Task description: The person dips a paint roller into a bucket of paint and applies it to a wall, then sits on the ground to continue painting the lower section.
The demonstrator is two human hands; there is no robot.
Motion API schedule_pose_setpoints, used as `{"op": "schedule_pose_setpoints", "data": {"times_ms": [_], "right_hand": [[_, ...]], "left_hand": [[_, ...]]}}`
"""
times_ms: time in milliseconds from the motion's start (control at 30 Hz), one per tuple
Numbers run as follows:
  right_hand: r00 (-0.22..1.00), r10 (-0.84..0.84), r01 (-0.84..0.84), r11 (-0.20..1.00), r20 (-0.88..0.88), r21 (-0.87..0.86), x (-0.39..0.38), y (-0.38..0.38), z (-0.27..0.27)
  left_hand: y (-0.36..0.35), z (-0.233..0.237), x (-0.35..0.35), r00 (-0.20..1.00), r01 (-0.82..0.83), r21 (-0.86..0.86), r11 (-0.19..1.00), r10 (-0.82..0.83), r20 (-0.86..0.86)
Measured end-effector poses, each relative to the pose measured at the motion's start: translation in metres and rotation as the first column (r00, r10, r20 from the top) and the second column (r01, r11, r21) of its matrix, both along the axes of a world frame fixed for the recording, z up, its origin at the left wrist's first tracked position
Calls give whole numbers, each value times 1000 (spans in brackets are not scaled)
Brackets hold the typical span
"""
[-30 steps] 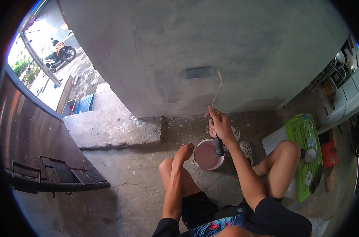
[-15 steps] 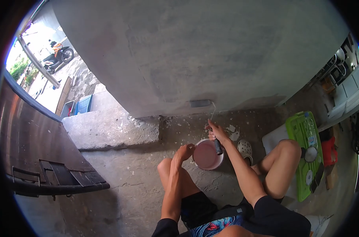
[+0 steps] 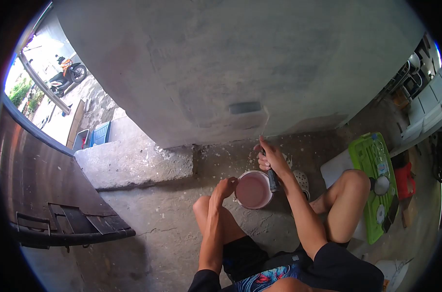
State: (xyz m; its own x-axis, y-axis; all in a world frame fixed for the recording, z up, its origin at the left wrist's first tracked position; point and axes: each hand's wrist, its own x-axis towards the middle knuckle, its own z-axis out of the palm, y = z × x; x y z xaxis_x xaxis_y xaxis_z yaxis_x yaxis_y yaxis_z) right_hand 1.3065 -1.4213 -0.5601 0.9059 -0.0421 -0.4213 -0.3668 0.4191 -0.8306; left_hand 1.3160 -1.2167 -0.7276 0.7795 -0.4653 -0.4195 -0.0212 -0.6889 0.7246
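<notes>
A paint roller (image 3: 245,107) lies against the lower part of the grey wall (image 3: 216,63), its sleeve roughly level. My right hand (image 3: 273,158) is wrapped round its dark handle, thumb pointing up toward the wall. Below that hand stands a white bucket (image 3: 254,172) with pinkish paint (image 3: 252,191) in it. The handle's end overlaps the bucket's right edge in view. My left hand (image 3: 226,187) is closed on the bucket's left rim; its fingertips are partly hidden.
A stone step (image 3: 138,163) juts out at left, near a dark door (image 3: 60,175). To the right are a clog (image 3: 301,181), a green lid (image 3: 367,190) with items on it, and a red object (image 3: 405,180). Outside stands a motorcycle (image 3: 67,75).
The roller has moved up the wall, with my right hand slightly lower and farther right in view. My left hand stays at the bucket rim. The view has shifted slightly.
</notes>
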Motion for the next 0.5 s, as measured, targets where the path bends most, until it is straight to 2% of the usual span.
{"op": "schedule_pose_setpoints", "data": {"times_ms": [100, 233, 333, 433, 500], "right_hand": [[994, -25, 32, 998, 104, -60, -8, 2, 31], [984, -69, 84, 993, 166, -86, -12, -15, 37], [992, -21, 30, 997, 124, -69, -12, -34, 4], [999, 6, -4, 997, 36, -74, -11, -44, -35], [997, 34, -37, 998, -67, -45, -8, -46, -58]], "left_hand": [[0, -6, 1, 999, 11, -11, 1000, -10, 41], [2, -13, 3, 999, 36, -58, 998, -34, 36], [2, -18, 5, 996, 36, -85, 996, -29, 86], [2, -21, 7, 998, 54, -89, 995, -52, 30], [2, -19, 7, 994, -21, -126, 992, 7, -105]]}}
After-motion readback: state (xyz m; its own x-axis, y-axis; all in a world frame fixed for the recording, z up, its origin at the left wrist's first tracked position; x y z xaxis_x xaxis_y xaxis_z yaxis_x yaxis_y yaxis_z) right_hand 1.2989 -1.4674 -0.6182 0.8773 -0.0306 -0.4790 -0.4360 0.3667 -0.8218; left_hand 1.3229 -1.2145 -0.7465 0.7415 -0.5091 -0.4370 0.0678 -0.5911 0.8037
